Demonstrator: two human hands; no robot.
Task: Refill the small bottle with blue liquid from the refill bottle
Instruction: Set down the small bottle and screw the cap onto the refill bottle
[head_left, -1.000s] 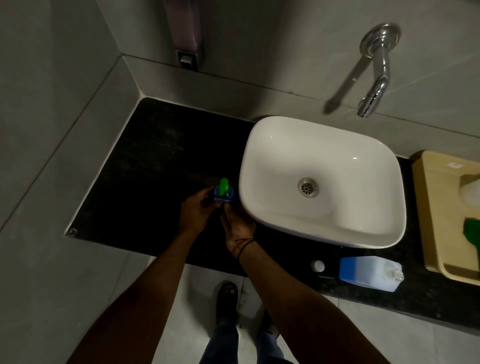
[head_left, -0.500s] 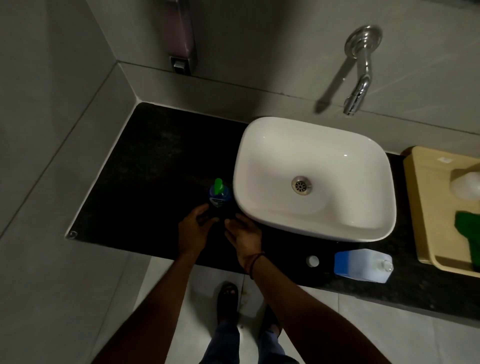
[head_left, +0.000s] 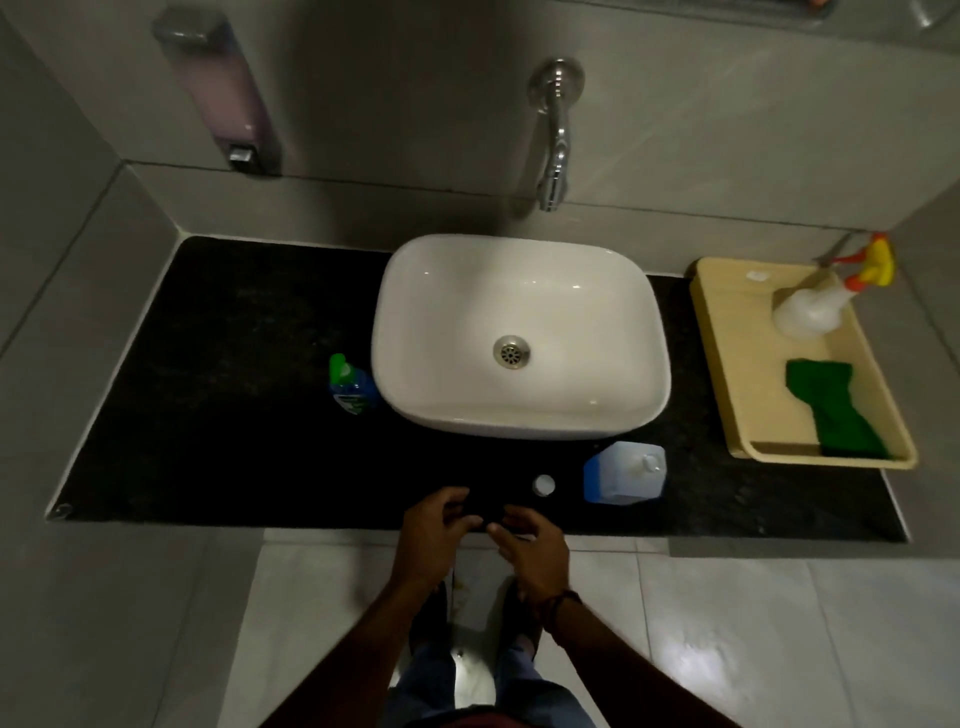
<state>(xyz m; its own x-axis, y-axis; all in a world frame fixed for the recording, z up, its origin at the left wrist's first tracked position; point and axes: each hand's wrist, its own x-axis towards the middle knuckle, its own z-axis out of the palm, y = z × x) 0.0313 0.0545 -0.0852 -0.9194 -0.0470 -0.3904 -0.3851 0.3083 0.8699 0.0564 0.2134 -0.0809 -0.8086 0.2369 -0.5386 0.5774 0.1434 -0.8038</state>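
Observation:
The small blue bottle (head_left: 352, 387) with a green cap stands upright on the black counter (head_left: 223, 395), just left of the white basin (head_left: 519, 338). The refill bottle (head_left: 625, 473), white with blue liquid inside, stands in front of the basin at its right corner, its neck uncapped. Its white cap (head_left: 543, 485) lies on the counter to its left. My left hand (head_left: 434, 530) and my right hand (head_left: 527, 545) hover at the counter's front edge, fingers apart, holding nothing, well away from both bottles.
A beige tray (head_left: 748, 400) at the right end holds a white spray bottle (head_left: 815, 306) and a green cloth (head_left: 831, 410). A chrome tap (head_left: 555, 135) juts from the wall above the basin. A wall soap dispenser (head_left: 223, 88) hangs at back left.
Both hands let go of the small bottle and drew back to the counter's front edge. The bottle stays standing beside the basin. The camera pulled back, showing more of the counter.

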